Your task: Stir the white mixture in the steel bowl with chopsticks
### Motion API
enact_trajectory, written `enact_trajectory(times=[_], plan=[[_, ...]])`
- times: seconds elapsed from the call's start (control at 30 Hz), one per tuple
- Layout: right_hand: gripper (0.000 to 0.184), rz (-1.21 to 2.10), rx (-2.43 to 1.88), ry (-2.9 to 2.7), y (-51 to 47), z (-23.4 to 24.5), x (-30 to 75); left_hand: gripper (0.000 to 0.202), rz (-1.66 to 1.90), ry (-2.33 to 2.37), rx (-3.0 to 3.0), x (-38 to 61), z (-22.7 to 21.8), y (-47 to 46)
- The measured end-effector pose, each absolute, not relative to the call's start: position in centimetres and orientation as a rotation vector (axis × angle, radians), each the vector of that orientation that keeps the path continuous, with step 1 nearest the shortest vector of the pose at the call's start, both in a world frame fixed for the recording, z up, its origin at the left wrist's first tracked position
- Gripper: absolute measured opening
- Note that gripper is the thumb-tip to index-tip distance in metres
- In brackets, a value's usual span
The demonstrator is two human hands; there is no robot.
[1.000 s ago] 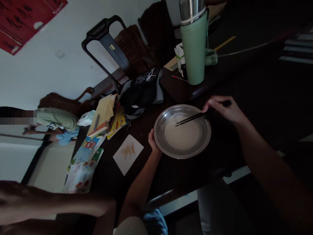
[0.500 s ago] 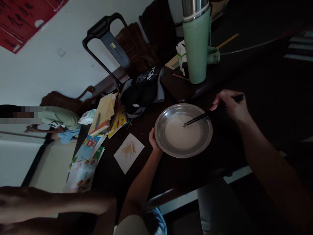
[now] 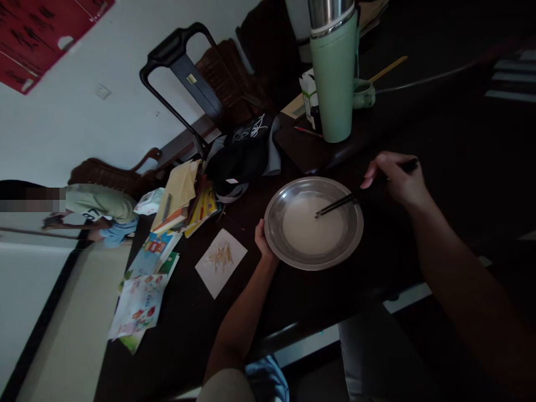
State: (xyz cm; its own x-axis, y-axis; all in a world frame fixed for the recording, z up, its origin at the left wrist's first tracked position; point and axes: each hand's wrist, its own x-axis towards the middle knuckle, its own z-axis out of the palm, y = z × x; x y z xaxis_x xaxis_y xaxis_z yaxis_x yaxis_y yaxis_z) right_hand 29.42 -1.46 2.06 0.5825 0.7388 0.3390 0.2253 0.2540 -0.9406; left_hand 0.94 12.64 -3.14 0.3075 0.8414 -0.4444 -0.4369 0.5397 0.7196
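Note:
A wide stainless steel bowl (image 3: 272, 243) stands on the dark table, holding a pale, milky batter-like mixture (image 3: 314, 231). My left hand (image 3: 262, 240) grips the bowl's left rim, its fingers partly hidden beneath and behind the metal. Above the table to the right of the bowl, my right hand (image 3: 396, 176) is closed around a pair of dark chopsticks (image 3: 339, 205). Their tips reach over the bowl's right rim and touch or dip into the mixture near its middle. Left of the bowl lies a white paper square (image 3: 215, 273) with several small thin sticks (image 3: 221, 257) on it.
A tall green tumbler (image 3: 333, 84) rises behind the bowl, beside a small green cup (image 3: 363, 94) and a red pen (image 3: 307, 132). A black bag (image 3: 238, 159), books (image 3: 178, 190) and a floral packet (image 3: 140, 307) line the left. A person (image 3: 100, 204) sits beyond the table.
Another person's bare arm at the lower left has gone from view, uncovering the table corner and packet. The chopstick tips have shifted very slightly; both my hands keep their hold.

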Motion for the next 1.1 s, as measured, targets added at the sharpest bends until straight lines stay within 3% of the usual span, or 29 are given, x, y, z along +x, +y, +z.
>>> enact_trajectory(times=[0.23,0.47,0.67,0.9,1.1], plan=[[0.044,0.673,-1.311,-1.261,-1.44,3.01,28.85,0.028,0.879,0.892,0.557,0.79,-3.24,12.67],[0.045,0.477,-1.256,-0.909,-1.61,2.13,29.52,0.028,0.925,0.925,0.546,0.91,-3.39,12.78],[0.044,0.724,-1.283,-1.241,-1.45,2.96,28.91,0.030,0.893,0.911,0.581,0.82,-3.44,12.76],[0.044,0.483,-1.274,-0.943,-1.67,2.24,29.55,0.029,0.876,0.883,0.585,0.72,-3.30,12.65],[0.043,0.734,-1.273,-1.235,-1.46,2.75,29.09,0.029,0.887,0.902,0.552,0.74,-3.46,12.64]])
